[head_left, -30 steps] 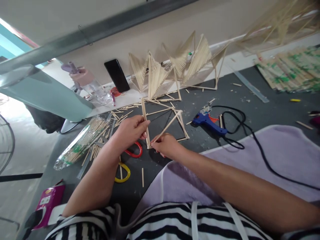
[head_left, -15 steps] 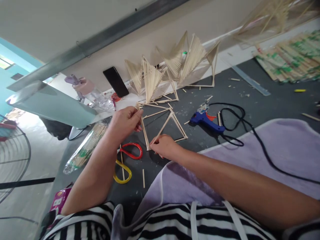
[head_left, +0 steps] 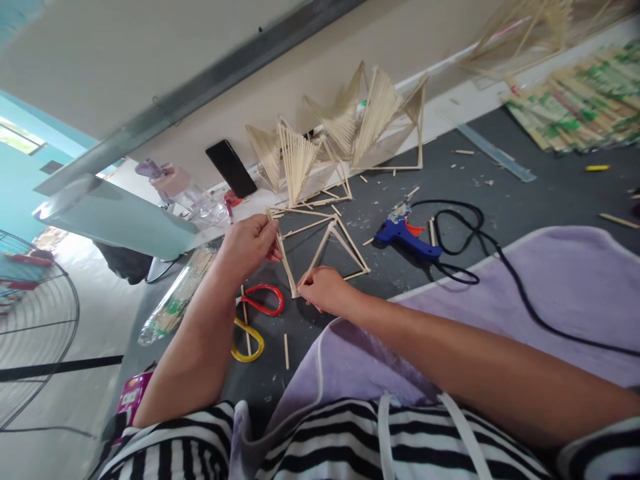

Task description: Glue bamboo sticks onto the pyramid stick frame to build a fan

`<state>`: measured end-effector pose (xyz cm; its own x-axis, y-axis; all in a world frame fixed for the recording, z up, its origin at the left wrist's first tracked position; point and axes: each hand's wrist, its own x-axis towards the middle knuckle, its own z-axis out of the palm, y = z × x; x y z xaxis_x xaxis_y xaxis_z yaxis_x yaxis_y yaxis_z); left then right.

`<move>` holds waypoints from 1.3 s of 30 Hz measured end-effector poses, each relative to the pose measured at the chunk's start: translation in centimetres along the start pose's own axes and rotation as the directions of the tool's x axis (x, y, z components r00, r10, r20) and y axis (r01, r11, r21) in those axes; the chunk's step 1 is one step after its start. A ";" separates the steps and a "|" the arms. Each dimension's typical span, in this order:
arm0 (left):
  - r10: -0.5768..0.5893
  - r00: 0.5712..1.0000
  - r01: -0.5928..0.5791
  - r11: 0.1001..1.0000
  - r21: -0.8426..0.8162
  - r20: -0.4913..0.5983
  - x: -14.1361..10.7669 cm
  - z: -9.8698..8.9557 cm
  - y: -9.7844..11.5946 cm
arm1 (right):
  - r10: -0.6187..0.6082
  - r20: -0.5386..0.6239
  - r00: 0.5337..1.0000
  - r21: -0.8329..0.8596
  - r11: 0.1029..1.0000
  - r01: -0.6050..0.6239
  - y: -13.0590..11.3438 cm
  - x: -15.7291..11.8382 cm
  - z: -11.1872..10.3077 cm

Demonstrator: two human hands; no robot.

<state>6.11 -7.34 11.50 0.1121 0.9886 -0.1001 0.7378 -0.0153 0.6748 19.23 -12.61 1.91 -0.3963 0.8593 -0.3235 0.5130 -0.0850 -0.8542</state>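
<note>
What bothers me is the near left corner of the stick frame, left of the glue gun. If the right hand let its slanting stick slip before any glue there set, or the left hand tugged the side, that joint could harden crooked or part. A forearm catching the black cord, which trails right from the glue gun, could drag the tool into the frame, and its tip may be hot.

The frame sits on the surface, between the 2 hands. On the side farther from the glue gun, the left thumb and fingers look pinched on a side stick, toward its far end. Closer to the glue gun, the right fingers grasp the slanting stick's lower end, right by that corner; whether they also touch the frame, I can't tell. The scissors lie beyond that corner, farther left of the glue gun.
</note>
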 end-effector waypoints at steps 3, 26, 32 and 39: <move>-0.014 1.000 0.014 1.000 -0.010 -0.001 0.0 0.0 -0.1 | -0.001 0.001 1.000 -0.010 1.000 0.001 0.0 0.0 -0.1; -0.133 0.863 0.161 0.987 -0.016 0.487 -3.6 1.1 -4.4 | -0.109 -0.026 0.994 -0.262 0.960 0.099 2.4 -0.9 0.1; -0.148 0.933 0.122 0.988 0.098 0.329 0.1 -2.2 -5.8 | -0.157 0.025 0.987 -0.369 0.916 0.155 2.4 -1.5 -0.7; -0.043 0.979 0.000 0.978 0.208 0.201 8.8 -0.1 -7.2 | -0.167 0.031 0.986 -0.391 0.906 0.165 2.8 -1.6 -0.6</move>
<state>1.69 1.50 5.84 0.2116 0.9382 -0.2739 0.8603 -0.0458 0.5077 21.83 -13.92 0.27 -0.4995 0.8455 -0.1889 0.6965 0.2622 -0.6679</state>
